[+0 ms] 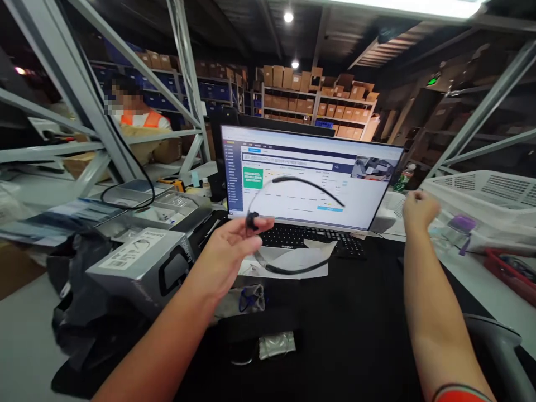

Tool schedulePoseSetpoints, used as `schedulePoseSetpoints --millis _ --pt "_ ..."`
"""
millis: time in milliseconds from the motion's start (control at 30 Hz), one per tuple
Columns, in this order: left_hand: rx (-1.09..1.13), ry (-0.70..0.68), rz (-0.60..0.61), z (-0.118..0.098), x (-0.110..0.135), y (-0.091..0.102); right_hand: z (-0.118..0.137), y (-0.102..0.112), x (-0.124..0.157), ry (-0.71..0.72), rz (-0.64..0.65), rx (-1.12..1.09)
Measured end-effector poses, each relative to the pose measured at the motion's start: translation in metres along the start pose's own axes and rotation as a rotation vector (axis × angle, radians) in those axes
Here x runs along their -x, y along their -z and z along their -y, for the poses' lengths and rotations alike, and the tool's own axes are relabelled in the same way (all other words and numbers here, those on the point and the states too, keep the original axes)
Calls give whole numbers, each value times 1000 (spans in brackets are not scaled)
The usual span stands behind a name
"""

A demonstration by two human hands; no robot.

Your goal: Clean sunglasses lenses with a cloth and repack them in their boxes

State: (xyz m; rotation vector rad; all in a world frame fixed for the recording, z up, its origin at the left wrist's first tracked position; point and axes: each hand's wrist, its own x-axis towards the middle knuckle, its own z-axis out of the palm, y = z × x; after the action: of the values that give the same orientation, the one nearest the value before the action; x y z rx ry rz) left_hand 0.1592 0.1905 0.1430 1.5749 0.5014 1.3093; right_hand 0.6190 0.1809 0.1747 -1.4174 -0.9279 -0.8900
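Observation:
My left hand pinches a thin C-shaped piece with two black arms, which resembles wrap-around glasses. Its dark middle part sits between the thumb and fingers, and both arms curve rightward in front of the monitor. Raised at the right, my right hand is closed and slightly blurred, near a white plastic basket. Whatever its fingers may hold is hidden. Below the left hand, a grey pouch with a blue cord and a small clear packet lie on the black mat.
A grey printed box and a black plastic bag stand at the left. Behind some white paper is a keyboard. A red tray sits at the right. Beyond the metal frame, a person in an orange vest is visible.

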Motion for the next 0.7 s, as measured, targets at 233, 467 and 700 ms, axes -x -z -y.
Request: schedulePoseSetpoints --millis 233,467,700 --pt "253 314 -182 13 -9 -2 144 112 85 456 -98 -5" --pt "436 498 -178 15 3 -26 210 94 164 781 418 -220" --pt "504 530 -100 25 6 -31 200 88 146 853 459 -104"
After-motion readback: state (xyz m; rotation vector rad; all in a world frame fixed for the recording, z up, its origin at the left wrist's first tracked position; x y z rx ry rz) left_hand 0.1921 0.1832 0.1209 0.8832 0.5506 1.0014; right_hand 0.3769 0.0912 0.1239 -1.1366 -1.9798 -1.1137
